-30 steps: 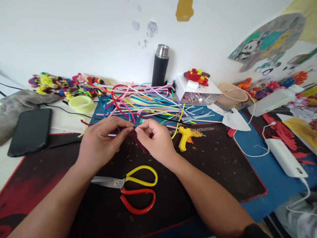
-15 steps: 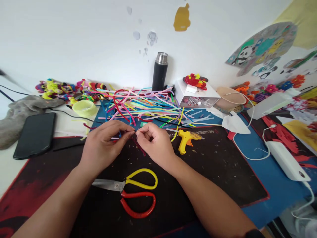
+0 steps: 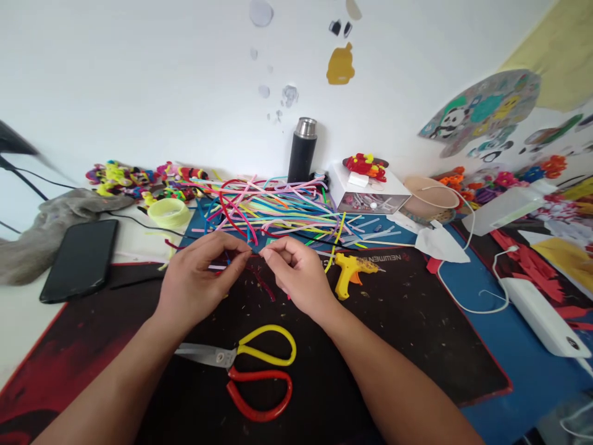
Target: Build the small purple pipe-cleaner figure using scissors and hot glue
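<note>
My left hand (image 3: 197, 278) and my right hand (image 3: 299, 272) meet above the dark desk mat, each closed in a pinch of thumb and forefinger. A thin dark pipe cleaner (image 3: 256, 252) spans the small gap between the fingertips; most of it is hidden by the fingers. Just below the gap shows a dark red fuzzy strand (image 3: 265, 285); whether it hangs from the hands or lies on the mat I cannot tell. Nearer to me, scissors (image 3: 222, 356) with one yellow and one red handle lie spread on the mat, touched by neither hand.
Behind the hands is a heap of coloured pipe cleaners (image 3: 282, 204). A yellow glue gun (image 3: 347, 272) lies right of my right hand. A black flask (image 3: 302, 151) and a white box (image 3: 370, 188) stand by the wall. On the left are a phone (image 3: 81, 259) and green tape roll (image 3: 169, 213).
The fingertips have drawn slightly apart, widening the gap between my two hands. Both hands keep their pinch. The whole view has tilted up a little, so the scene sits lower.
</note>
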Demonstrator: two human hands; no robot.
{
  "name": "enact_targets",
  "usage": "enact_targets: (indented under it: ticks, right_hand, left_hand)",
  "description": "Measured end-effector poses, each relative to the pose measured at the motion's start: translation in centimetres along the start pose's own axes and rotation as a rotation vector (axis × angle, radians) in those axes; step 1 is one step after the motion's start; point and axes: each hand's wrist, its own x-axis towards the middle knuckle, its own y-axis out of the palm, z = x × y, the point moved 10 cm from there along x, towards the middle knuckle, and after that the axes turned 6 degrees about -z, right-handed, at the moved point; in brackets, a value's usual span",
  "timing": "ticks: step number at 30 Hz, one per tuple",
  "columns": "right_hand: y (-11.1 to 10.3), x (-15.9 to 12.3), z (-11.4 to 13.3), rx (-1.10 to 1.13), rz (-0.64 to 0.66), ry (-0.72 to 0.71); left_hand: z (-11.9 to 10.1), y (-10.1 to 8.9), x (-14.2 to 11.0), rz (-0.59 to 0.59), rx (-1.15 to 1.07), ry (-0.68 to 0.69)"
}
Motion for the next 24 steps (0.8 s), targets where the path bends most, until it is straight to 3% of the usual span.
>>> enact_targets:
  ticks: [14, 24]
  right_hand:
    - [0.9, -0.1, -0.9, 0.055, 0.095, 0.058]
    - [0.7, 0.0, -1.2, 0.039, 0.075, 0.065]
  left_hand:
    - [-0.4, 0.5, -0.1, 0.02, -0.062, 0.053]
    - [0.0, 0.7, -0.5, 0.014, -0.073, 0.108]
